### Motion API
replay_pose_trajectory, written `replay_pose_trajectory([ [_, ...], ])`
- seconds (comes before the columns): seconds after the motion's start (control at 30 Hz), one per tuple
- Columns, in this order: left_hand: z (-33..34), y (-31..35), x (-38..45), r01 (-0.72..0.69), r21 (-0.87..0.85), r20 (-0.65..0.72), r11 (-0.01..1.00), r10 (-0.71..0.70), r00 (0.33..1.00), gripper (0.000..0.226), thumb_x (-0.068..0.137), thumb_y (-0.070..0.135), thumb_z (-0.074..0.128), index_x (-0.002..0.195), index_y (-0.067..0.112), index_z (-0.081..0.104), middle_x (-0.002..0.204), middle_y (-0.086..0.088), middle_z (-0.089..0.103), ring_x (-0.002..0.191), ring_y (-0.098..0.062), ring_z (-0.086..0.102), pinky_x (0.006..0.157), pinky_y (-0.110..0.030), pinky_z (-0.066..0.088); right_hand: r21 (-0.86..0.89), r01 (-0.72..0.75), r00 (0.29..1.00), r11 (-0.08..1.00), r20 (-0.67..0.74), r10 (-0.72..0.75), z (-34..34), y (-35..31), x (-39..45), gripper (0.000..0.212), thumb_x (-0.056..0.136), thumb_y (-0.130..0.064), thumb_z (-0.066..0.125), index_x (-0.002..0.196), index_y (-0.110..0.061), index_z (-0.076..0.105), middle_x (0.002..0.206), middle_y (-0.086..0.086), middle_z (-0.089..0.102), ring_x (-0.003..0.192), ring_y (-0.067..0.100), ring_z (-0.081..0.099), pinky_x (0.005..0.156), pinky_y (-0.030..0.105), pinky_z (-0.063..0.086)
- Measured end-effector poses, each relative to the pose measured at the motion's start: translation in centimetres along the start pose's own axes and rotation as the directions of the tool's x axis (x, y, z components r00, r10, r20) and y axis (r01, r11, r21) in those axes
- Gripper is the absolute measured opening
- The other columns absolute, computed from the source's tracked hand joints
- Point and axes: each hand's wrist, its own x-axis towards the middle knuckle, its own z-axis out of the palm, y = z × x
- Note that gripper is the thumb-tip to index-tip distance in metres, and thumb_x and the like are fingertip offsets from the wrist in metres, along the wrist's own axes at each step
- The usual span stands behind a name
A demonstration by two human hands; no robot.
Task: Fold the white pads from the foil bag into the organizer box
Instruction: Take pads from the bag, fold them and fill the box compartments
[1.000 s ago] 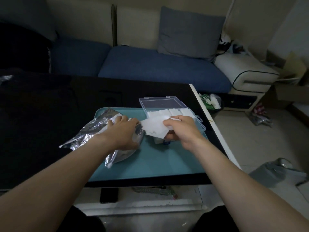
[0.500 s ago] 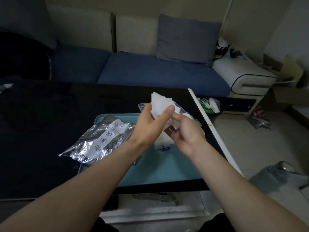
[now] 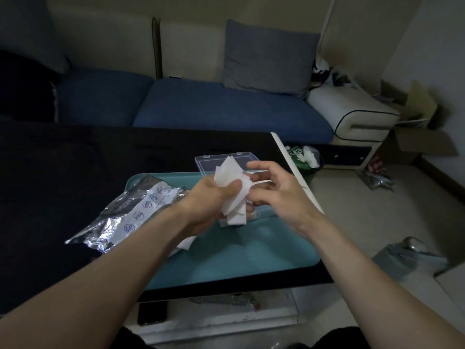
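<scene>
While our left hand [image 3: 211,197] grips a bunch of white pads [image 3: 232,190] above the teal tray [image 3: 226,258], our right hand [image 3: 274,190] hovers beside them, fingers loosely spread; the foil bag [image 3: 130,212] lies left, the clear organizer box [image 3: 226,161] behind.

We get just one view, from a wide-angle camera worn on the head, looking forward and down over both forearms at the teal tray [image 3: 226,260] on the dark table [image 3: 75,172]. It sits close to the hands, which meet near the middle of the picture, and the sofa [image 3: 226,109] runs across the top. The edges bend with the lens, and the floor [image 3: 377,210] opens out to the right.
</scene>
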Motion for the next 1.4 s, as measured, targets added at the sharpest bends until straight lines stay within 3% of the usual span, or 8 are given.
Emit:
replay_pose_trajectory([
  [0.27, -0.4, 0.4, -0.2, 0.231, -0.073, 0.152, 0.97, -0.218, 0.964, 0.06, 0.103, 0.05, 0.03, 0.124, 0.001, 0.057, 0.088, -0.018, 0.068, 0.065, -0.033, 0.063, 0.063, -0.04, 0.055, -0.367, 0.173, 0.97, 0.914, -0.097, -0.222, 0.3, 0.2, 0.2, 0.023, 0.075, -0.016, 0.085, 0.087, -0.029, 0.07, 0.09, -0.011, 0.071, 0.073, 0.005, 0.067, 0.07, 0.024, 0.057],
  [0.47, 0.0, 0.3, -0.5, 0.121, 0.014, -0.03, 0.993, -0.121, 0.992, 0.023, 0.103, 0.018, 0.046, 0.11, -0.002, 0.057, 0.08, -0.014, 0.063, 0.047, -0.019, 0.052, 0.033, -0.019, 0.029, -0.477, 0.181, 0.956, 0.86, -0.118, -0.267, 1.6, -0.2, 0.0, 0.022, 0.088, -0.004, 0.067, 0.085, -0.026, 0.07, 0.089, -0.009, 0.065, 0.068, 0.002, 0.062, 0.061, 0.011, 0.045],
  [0.57, 0.1, 0.2, -0.5, 0.08, 0.061, -0.107, 0.995, -0.074, 0.992, 0.02, 0.103, 0.013, 0.045, 0.11, -0.003, 0.056, 0.073, -0.01, 0.062, 0.042, -0.015, 0.047, 0.033, -0.016, 0.025, -0.33, 0.037, 0.985, 0.943, -0.149, -0.091, 1.6, -0.2, -0.1, 0.022, 0.094, -0.011, 0.053, 0.089, -0.021, 0.072, 0.083, -0.004, 0.069, 0.068, 0.01, 0.061, 0.061, 0.026, 0.052],
  [0.7, 0.6, 0.2, -0.6, 0.025, 0.294, -0.202, 0.955, 0.037, 0.979, 0.026, 0.102, 0.019, 0.047, 0.097, -0.001, 0.062, 0.062, -0.01, 0.063, 0.044, -0.02, 0.052, 0.037, -0.021, 0.035, -0.26, 0.031, 0.99, 0.965, -0.122, -0.065, 2.3, -0.2, -0.3, 0.017, 0.088, -0.032, 0.075, 0.088, -0.015, 0.073, 0.072, -0.002, 0.07, 0.06, 0.013, 0.066, 0.057, 0.034, 0.059],
  [0.87, 0.8, 1.2, -0.8, 0.11, -0.034, -0.2, 0.993, -0.114, 0.973, 0.036, 0.102, 0.038, 0.047, 0.11, 0.006, 0.063, 0.098, -0.018, 0.071, 0.081, -0.033, 0.066, 0.049, -0.034, 0.052, -0.087, 0.117, 0.975, 0.989, -0.181, -0.131, 0.7, -0.9, -0.4, 0.01, 0.085, -0.008, 0.078, 0.08, -0.014, 0.072, 0.061, 0.0, 0.068, 0.051, 0.013, 0.062, 0.051, 0.029, 0.054],
  [1.03, 0.2, 1.4, -1.6, 0.173, -0.118, 0.055, 0.978, -0.168, 0.984, 0.048, 0.103, 0.047, 0.034, 0.109, 0.009, 0.065, 0.09, -0.019, 0.07, 0.074, -0.03, 0.066, 0.065, -0.039, 0.052, 0.089, 0.168, 0.981, 0.982, -0.112, -0.158, -0.8, -1.5, -1.3, 0.011, 0.079, -0.016, 0.078, 0.084, -0.008, 0.072, 0.06, -0.001, 0.065, 0.048, 0.011, 0.053, 0.043, 0.023, 0.043],
  [1.23, 0.0, 1.3, -1.6, 0.218, -0.137, 0.141, 0.966, -0.199, 0.97, 0.068, 0.101, 0.057, 0.023, 0.106, 0.013, 0.074, 0.12, -0.016, 0.069, 0.113, -0.033, 0.065, 0.105, -0.056, 0.042, -0.142, 0.125, 0.965, 0.982, -0.211, -0.154, 0.7, -1.0, -1.3, 0.015, 0.076, -0.018, 0.087, 0.079, -0.023, 0.074, 0.069, -0.005, 0.07, 0.062, 0.013, 0.063, 0.058, 0.028, 0.053],
  [1.4, -0.2, 2.0, -1.5, 0.202, -0.253, 0.131, 0.946, -0.173, 0.976, 0.062, 0.104, 0.051, 0.025, 0.117, 0.005, 0.065, 0.126, -0.025, 0.063, 0.113, -0.038, 0.061, 0.093, -0.058, 0.051, 0.049, 0.086, 0.965, 0.995, -0.254, -0.071, 1.3, -2.0, -1.4, 0.008, 0.084, -0.018, 0.08, 0.087, -0.014, 0.074, 0.076, -0.003, 0.073, 0.067, 0.008, 0.065, 0.061, 0.025, 0.053],
])
